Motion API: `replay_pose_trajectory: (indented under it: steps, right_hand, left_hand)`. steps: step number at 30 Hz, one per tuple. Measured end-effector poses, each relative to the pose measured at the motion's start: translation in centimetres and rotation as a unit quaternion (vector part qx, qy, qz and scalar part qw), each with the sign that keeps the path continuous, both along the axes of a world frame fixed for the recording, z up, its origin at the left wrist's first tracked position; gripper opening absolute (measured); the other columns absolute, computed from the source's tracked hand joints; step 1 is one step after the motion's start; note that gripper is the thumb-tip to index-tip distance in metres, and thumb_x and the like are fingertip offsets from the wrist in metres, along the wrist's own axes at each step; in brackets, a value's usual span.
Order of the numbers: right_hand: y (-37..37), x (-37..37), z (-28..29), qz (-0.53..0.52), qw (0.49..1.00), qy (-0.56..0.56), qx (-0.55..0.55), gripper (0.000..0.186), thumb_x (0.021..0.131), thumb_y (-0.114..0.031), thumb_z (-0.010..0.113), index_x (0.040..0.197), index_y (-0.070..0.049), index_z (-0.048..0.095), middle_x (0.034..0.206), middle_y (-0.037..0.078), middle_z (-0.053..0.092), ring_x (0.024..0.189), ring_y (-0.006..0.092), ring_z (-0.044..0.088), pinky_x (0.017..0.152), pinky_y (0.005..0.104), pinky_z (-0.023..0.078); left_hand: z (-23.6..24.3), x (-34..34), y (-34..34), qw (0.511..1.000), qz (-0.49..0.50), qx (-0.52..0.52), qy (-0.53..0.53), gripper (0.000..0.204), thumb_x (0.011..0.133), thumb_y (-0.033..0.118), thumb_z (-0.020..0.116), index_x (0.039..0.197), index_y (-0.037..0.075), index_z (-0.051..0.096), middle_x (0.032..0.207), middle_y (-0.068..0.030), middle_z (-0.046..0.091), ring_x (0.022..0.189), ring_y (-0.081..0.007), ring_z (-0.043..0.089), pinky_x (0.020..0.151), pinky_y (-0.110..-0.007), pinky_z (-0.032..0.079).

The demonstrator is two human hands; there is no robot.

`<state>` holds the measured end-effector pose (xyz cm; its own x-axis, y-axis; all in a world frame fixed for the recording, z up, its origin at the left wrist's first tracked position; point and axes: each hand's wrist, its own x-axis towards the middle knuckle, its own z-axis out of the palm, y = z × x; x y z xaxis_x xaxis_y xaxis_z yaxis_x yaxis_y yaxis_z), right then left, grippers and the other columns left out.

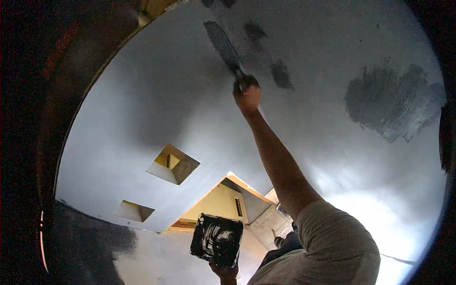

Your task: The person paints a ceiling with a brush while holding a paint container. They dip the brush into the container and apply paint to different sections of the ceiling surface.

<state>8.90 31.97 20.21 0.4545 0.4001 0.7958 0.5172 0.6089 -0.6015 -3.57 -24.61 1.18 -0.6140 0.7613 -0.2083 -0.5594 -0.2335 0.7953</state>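
My right arm reaches up along a large pale grey-white wall surface (213,118). Its hand, my right hand (247,96), is closed round the handle of a dark paintbrush (241,76). Beyond the handle runs a narrow dark band, and I cannot tell where the brush head ends and wet paint begins. Dark smears (255,30) mark the surface beside it. Low in the middle, my left hand (224,270) grips a square black paint tray (217,239) from below. Glossy black paint with pale streaks coats the tray's inside. The fingers are partly hidden under it.
A broad dark paint patch (392,102) covers the surface at the right. Two small recessed openings (173,164) and a larger wood-edged opening (213,199) lie at the lower left and middle. Bright light glares at the lower right. Dark paint (90,242) covers the lower-left area.
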Motion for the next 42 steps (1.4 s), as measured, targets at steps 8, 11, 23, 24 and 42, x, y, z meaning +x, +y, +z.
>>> replay_pose_trajectory:
  steps: [8,11,23,24,42]
  right_hand:
    - [7.2,-3.6,13.8,0.037,0.916,0.341,0.207,0.043,0.095,-0.037,0.068,0.095,0.006,0.064,0.089,0.02,0.07,0.08,0.0398,0.067,0.079,0.0496,0.051]
    - [8.9,-5.3,11.1,0.036,0.905,0.423,-0.003,0.066,0.087,-0.054,0.074,0.107,0.007,0.061,0.098,0.02,0.072,0.089,0.0408,0.069,0.079,0.0522,0.054]
    - [1.3,-3.5,-11.9,0.007,0.882,0.445,-0.157,0.038,0.085,-0.032,0.076,0.079,0.004,0.066,0.082,0.017,0.072,0.072,0.0266,0.068,0.062,0.0414,0.051]
    - [1.4,-3.7,-11.0,-0.037,0.886,0.451,-0.104,0.036,0.085,-0.031,0.074,0.076,0.003,0.067,0.078,0.017,0.071,0.07,0.0285,0.068,0.06,0.042,0.05]
    - [7.5,-6.8,-0.4,0.038,0.908,0.404,-0.105,0.056,0.09,-0.042,0.074,0.11,0.009,0.064,0.096,0.023,0.071,0.088,0.0321,0.069,0.085,0.0424,0.053]
  left_hand:
    - [-0.5,-1.2,-1.2,0.999,-0.016,0.017,-0.047,0.074,0.085,0.053,0.055,0.151,0.02,0.049,0.153,-0.0118,0.05,0.144,-0.036,0.043,0.122,-0.057,0.029]
    - [0.1,-1.0,-1.2,0.997,-0.009,-0.008,-0.081,0.075,0.083,0.052,0.058,0.15,0.02,0.05,0.153,-0.0115,0.05,0.145,-0.0358,0.043,0.123,-0.058,0.027]
    - [-0.5,-2.3,-2.9,0.996,-0.04,0.029,-0.07,0.073,0.086,0.05,0.055,0.151,0.018,0.048,0.158,-0.0118,0.044,0.146,-0.0349,0.041,0.122,-0.057,0.028]
    - [-0.9,-2.6,-3.3,0.997,-0.067,-0.006,0.044,0.072,0.087,0.051,0.054,0.151,0.019,0.048,0.158,-0.011,0.044,0.146,-0.0342,0.04,0.122,-0.056,0.028]
    - [-0.6,-3.3,-4.3,0.999,-0.026,-0.04,0.003,0.072,0.087,0.053,0.055,0.151,0.021,0.049,0.157,-0.0099,0.046,0.145,-0.0321,0.042,0.12,-0.056,0.033]
